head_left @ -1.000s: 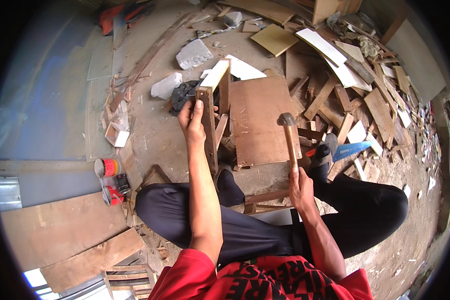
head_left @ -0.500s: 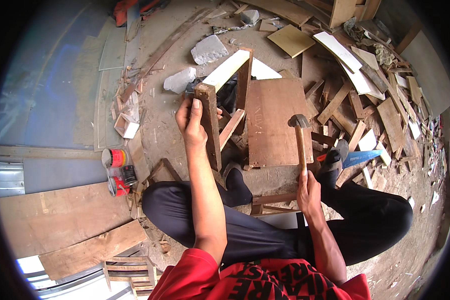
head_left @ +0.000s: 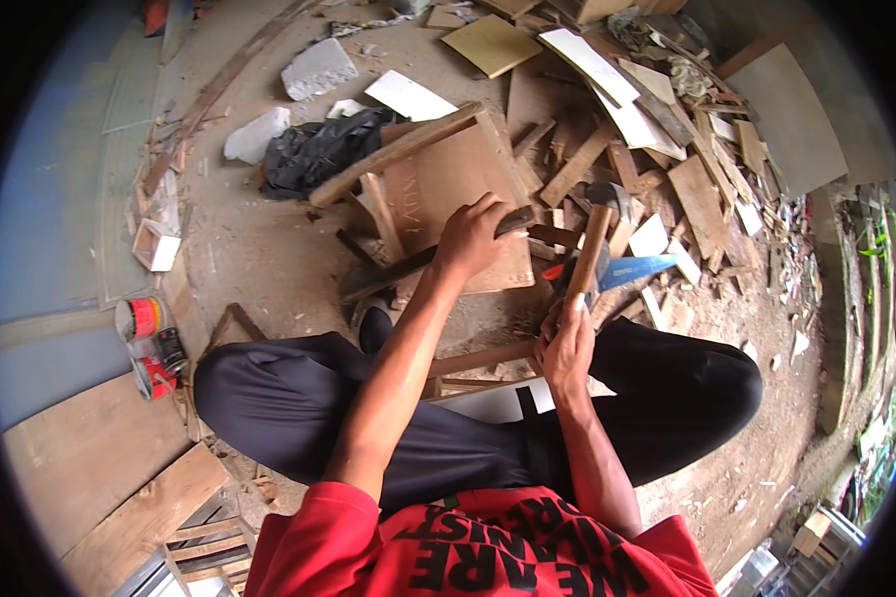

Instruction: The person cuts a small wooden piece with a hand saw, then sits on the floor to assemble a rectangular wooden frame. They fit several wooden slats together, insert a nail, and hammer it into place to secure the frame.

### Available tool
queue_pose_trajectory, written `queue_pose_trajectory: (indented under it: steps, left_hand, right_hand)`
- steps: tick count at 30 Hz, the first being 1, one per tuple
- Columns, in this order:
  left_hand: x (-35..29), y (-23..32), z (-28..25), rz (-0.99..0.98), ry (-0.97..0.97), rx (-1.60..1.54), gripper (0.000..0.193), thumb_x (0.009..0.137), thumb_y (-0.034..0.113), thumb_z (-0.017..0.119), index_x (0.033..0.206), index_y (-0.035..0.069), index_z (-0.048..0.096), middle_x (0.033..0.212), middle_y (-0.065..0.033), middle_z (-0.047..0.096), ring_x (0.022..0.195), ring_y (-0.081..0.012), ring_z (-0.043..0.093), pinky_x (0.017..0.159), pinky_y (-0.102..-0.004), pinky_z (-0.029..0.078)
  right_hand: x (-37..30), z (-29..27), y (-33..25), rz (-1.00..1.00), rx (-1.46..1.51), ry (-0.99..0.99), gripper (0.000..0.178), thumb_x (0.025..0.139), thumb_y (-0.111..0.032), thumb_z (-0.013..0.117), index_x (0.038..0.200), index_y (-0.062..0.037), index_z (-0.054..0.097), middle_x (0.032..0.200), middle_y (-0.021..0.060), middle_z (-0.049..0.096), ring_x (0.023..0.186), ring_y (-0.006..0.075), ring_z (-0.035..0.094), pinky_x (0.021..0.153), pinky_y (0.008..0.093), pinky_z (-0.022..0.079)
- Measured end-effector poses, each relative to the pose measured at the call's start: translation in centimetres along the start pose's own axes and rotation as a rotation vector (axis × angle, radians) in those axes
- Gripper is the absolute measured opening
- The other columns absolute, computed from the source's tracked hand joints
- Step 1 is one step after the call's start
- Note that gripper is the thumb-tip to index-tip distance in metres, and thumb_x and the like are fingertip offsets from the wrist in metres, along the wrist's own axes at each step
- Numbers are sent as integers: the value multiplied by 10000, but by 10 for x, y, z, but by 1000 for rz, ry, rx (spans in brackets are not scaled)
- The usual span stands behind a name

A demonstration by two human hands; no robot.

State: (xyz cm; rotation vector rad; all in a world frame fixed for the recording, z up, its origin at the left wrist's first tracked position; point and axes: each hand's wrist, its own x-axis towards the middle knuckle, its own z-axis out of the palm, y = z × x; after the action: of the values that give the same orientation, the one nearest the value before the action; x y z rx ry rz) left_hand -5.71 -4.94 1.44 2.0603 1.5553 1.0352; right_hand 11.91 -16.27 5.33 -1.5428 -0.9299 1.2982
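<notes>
My left hand is closed around one bar of a rough wooden frame, near that bar's right end. The frame is tilted above a brown plywood board, which shows between its bars. In my right hand is a hammer, gripped by its wooden handle with the dark head upward. The hammer head is to the right of the frame, apart from it. Both hands are over the ground in front of my crossed legs.
A blue-bladed handsaw lies by my right foot. Scrap wood is piled at the right and far right. A black plastic bag and a concrete chunk lie at the far left. Cans stand left of my knee.
My left hand has moved right and turned the frame from upright to a slant, closer to the hammer. The right hand keeps the hammer, now slightly tilted. The view has shifted right.
</notes>
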Motion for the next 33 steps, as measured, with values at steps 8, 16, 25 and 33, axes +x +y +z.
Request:
queue_pose_trajectory:
  steps: [8,16,25,33]
  left_hand:
    - [-2,-22,31,-130,-173,104,307,742,301,799,931,82,696,943,-81,660,875,-301,658,755,-398,523]
    - [1,-19,20,-235,-214,46,342,711,312,819,925,73,699,940,-69,674,874,-282,674,748,-376,527]
    - [4,-21,18,-215,-216,-10,290,739,254,782,930,60,680,948,-79,669,907,-292,666,758,-391,522]
    - [33,-17,-111,-160,91,-557,291,890,270,691,1039,21,677,904,-92,710,808,-172,664,752,-309,529]
  right_hand:
    - [-7,-7,8,-104,-587,-82,436,1043,-359,434,855,24,523,589,223,529,515,356,576,501,431,420]
    - [-25,-12,-22,-608,-304,-111,448,1036,-404,381,840,-19,499,551,18,457,478,116,451,448,271,344]
    - [-18,-10,-7,-276,-433,-158,346,1043,-303,439,896,7,487,564,157,505,486,317,568,478,392,416]
    - [-8,-4,10,-121,-179,-74,386,1058,-329,397,857,-18,508,613,-7,448,562,96,430,500,299,357]
